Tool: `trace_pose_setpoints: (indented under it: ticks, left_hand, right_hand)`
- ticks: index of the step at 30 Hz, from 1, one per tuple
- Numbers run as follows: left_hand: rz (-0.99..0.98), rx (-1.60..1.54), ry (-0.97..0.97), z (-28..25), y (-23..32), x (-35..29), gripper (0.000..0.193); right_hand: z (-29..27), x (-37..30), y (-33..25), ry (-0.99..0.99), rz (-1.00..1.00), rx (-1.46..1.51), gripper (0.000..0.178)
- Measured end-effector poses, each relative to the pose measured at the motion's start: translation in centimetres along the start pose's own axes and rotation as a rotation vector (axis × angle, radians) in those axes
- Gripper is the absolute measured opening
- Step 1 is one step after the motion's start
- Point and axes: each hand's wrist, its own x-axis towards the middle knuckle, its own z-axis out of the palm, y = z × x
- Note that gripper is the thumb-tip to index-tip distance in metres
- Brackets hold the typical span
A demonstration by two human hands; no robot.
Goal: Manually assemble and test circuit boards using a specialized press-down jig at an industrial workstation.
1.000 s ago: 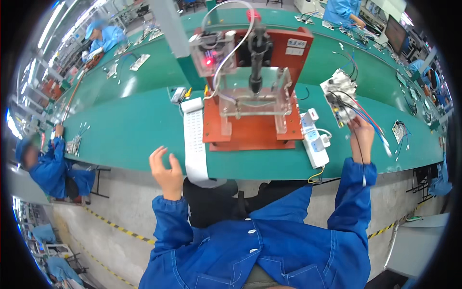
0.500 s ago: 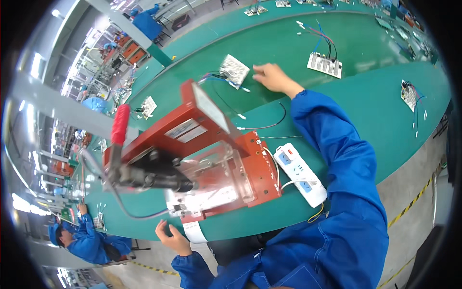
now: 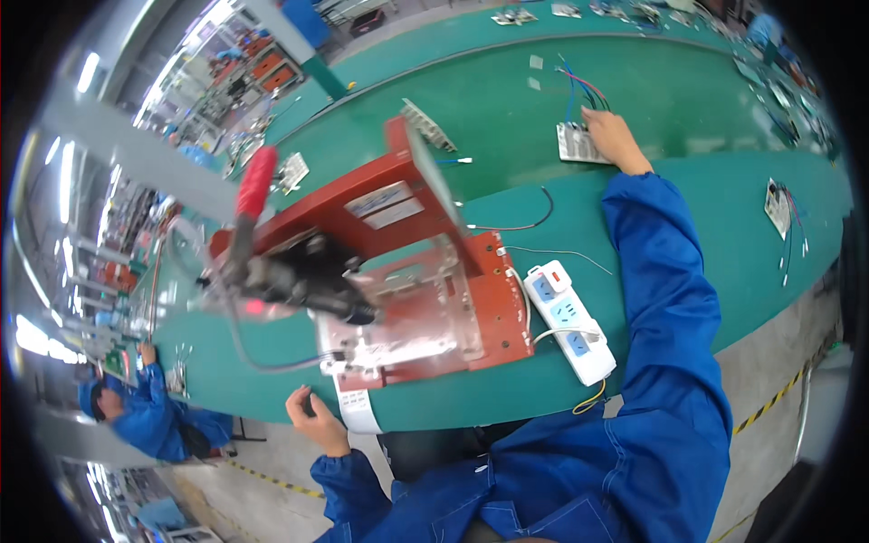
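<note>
My right hand [image 3: 617, 143] reaches far out over the green surface, its fingers bent over the right end of a pale circuit board [image 3: 575, 145] where blue, red and black wires [image 3: 579, 86] come out. Its fingertips are partly hidden. Low at the left, my left hand [image 3: 317, 423] hovers by the bench edge with thumb and fingers apart; a dark patch shows between them, too unclear to name. Between my arms stands a red press fixture [image 3: 502, 303] with a red-handled toggle clamp [image 3: 256, 185] and a transparent plate [image 3: 421, 317]. Another board [image 3: 429, 125] lies partly behind the fixture.
A white power strip [image 3: 570, 321] with a plugged-in cable sits right of the fixture. One wired board [image 3: 777, 208] lies far right, another [image 3: 291, 172] at the left. A loose dark wire [image 3: 534, 217] lies behind the strip. A co-worker in blue [image 3: 167, 416] sits far left.
My right hand has gone from beside the middle board to the wired board on its right. Both boards now lie farther left. My left hand stays near the bench edge; the view has tilted.
</note>
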Motion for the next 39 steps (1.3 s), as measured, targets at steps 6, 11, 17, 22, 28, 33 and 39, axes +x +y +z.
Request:
trace_pose_setpoints:
  ticks: [6,11,17,22,28,33,39]
  left_hand:
    - [0.093,0.041,0.06,-0.5,1.7,0.1,0.014]
    - [0.098,0.046,0.109,-0.1,2.4,0.4,0.01]
    - [0.024,0.036,0.142,-0.1,2.1,-0.2,0.008]
    - [0.055,0.007,0.155,0.3,1.7,-0.1,0.007]
    - [0.066,-0.009,0.171,0.6,1.1,-0.2,0.007]
    - [0.068,-0.033,0.123,0.7,0.9,-0.2,0.008]
    - [0.079,-0.157,0.084,-1.7,2.6,0.1,0.013]
  right_hand:
    - [-0.1,-1.1,-1.3,0.133,-0.259,0.179,0.051]
    - [-1.3,-1.0,0.7,0.2,-0.196,-0.145,0.054]
    - [-5.7,0.9,4.8,-0.211,0.014,-0.742,0.032]
    - [-6.3,-3.7,6.0,0.025,0.147,-0.872,0.023]
    - [-8.7,-4.2,6.5,-0.047,0.191,-0.959,0.015]
    - [-13.6,-4.1,0.5,0.231,0.039,-0.784,0.016]
    - [-22.6,-6.9,-11.9,0.339,-0.359,-0.011,0.02]
